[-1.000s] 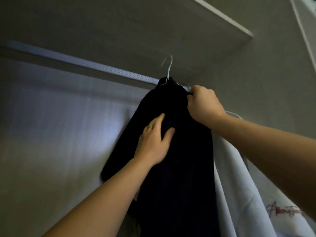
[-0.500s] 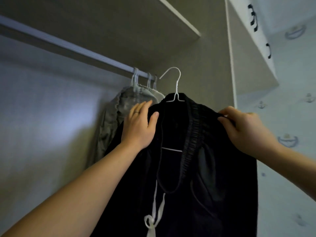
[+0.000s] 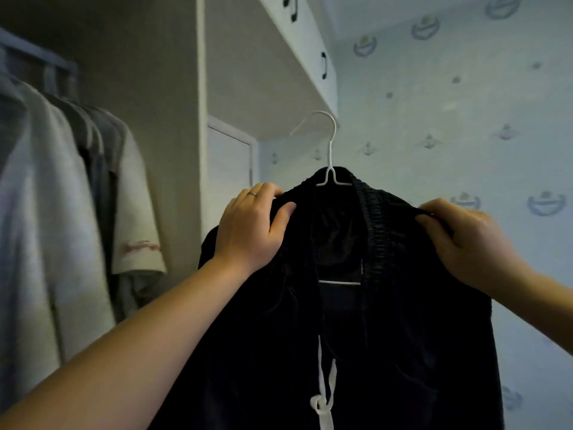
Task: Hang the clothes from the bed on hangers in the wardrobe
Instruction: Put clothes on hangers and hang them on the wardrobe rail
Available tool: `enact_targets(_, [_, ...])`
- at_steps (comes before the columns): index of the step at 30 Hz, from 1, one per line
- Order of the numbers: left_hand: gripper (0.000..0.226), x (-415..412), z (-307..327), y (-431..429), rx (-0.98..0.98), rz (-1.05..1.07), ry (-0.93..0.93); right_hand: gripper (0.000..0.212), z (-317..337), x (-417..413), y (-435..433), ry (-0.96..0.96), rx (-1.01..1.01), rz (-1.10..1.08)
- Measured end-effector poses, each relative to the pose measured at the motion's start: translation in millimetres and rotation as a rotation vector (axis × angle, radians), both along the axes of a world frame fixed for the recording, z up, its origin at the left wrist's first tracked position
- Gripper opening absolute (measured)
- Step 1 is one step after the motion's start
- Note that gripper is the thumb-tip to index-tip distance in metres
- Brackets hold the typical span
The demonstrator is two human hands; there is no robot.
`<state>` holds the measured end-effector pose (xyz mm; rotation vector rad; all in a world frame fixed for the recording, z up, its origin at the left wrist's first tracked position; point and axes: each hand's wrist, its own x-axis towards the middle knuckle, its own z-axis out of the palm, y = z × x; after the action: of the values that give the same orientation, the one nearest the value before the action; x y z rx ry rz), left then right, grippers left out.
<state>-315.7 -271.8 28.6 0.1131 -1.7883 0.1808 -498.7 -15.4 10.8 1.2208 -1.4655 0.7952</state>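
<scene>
Black cloth is bunched up under the fingers (image 3: 263, 190) of the left hand (image 3: 251, 225). They curl over the top edge and the thumb pushes in from the front, so this hand grips tight. A thin ring (image 3: 252, 193) sits on one finger. The right hand (image 3: 459, 240) does the same on the other side. Its fingers (image 3: 434, 217) curl round the stretchy band and pinch it.

Between the two hands hang what look like black pants (image 3: 387, 336). They are draped over a white hanger (image 3: 331, 150), and a white string (image 3: 324, 398) dangles down in the middle. The hook of the hanger sticks up in the air and is not on anything. Behind it is a blue wall (image 3: 465, 103) with little anchors.

The wardrobe (image 3: 198, 150) is off to the left. Pale shirts (image 3: 46, 212) hang in there on a rail (image 3: 34, 52), but that part is blurry.

I think the pants are on the hanger and the hands are fixing how they sit. Hanging them up is not done yet. Next, the hanger needs to go left, into the wardrobe, and up high enough for the hook to drop over the rail. One hand may need to hold the hanger near the hook so the pants do not slide off.
</scene>
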Motion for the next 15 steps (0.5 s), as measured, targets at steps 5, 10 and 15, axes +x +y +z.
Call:
enact_targets(5, [0.040, -91.1, -36.6, 67.2, 0.059, -0.157, -0.066, 0.034, -35.5, -52.4, 93.4, -0.050, 0.025, -0.112])
enact_targets(10, [0.036, -191.3, -88.2, 155.5, 0.124, -0.372, -0.177, 0.031, -85.9, -93.0, 204.9, -0.181, 0.073, -0.297])
enact_targets(15, [0.034, -276.6, -149.9, 245.4, 0.168, -0.578, -0.324, 0.026, -143.2, -108.9, 306.8, -0.364, 0.109, -0.561])
